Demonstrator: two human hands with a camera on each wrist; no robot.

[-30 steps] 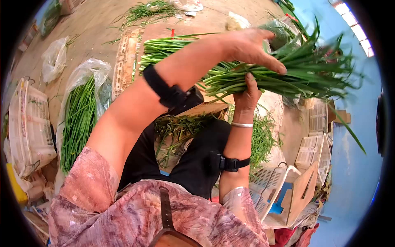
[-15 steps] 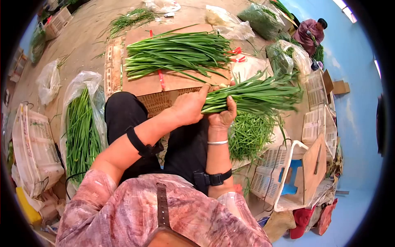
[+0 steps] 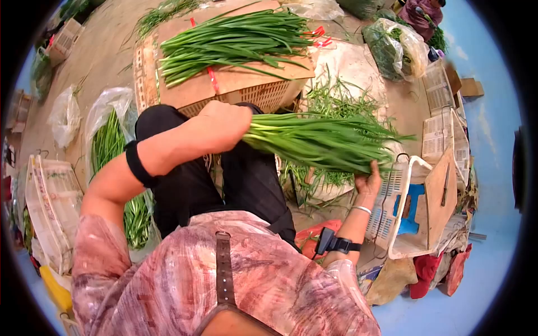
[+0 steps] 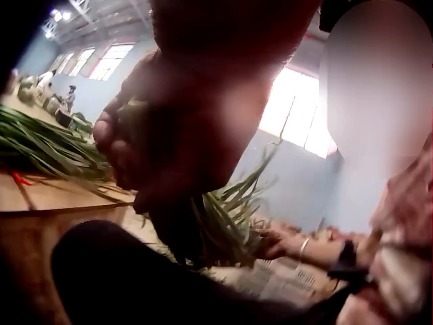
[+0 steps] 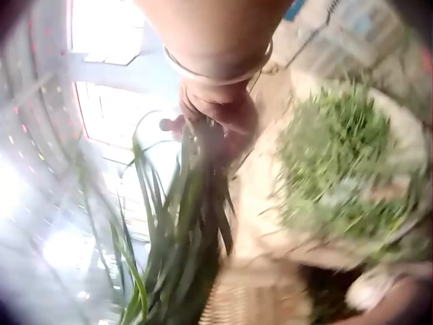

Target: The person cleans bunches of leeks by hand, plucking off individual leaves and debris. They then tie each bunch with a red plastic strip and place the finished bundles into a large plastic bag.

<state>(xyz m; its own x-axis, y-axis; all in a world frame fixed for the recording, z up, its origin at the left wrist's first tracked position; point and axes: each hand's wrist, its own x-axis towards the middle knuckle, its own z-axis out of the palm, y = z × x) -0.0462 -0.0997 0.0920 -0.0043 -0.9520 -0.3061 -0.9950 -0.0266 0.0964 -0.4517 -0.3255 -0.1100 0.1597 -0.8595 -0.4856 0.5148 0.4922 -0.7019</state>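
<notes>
In the head view my left hand (image 3: 227,126) grips the pale stalk ends of a bunch of Chinese chives (image 3: 319,140), its fingers curled round them. The bunch lies sideways in the air over my right knee, leaf tips to the right. My right hand (image 3: 368,182), with a bracelet at the wrist, holds the leaves near their tips; the right wrist view shows them running between thumb and fingers. A larger pile of chives (image 3: 235,42) lies on a board (image 3: 252,73) on a crate, over red ribbon (image 3: 213,81).
Loose trimmings (image 3: 336,103) cover a pale sheet beyond the bunch. A white crate (image 3: 386,185) with a wooden board stands at the right. At my left are a bag of chives (image 3: 109,140) and a basket (image 3: 56,207). Another person (image 3: 423,17) sits at the far right.
My left hand has shifted left and nearer to me with the stalk ends. My right hand has slid from the stalks out toward the leaf tips. The bunch now lies stretched between both hands.
</notes>
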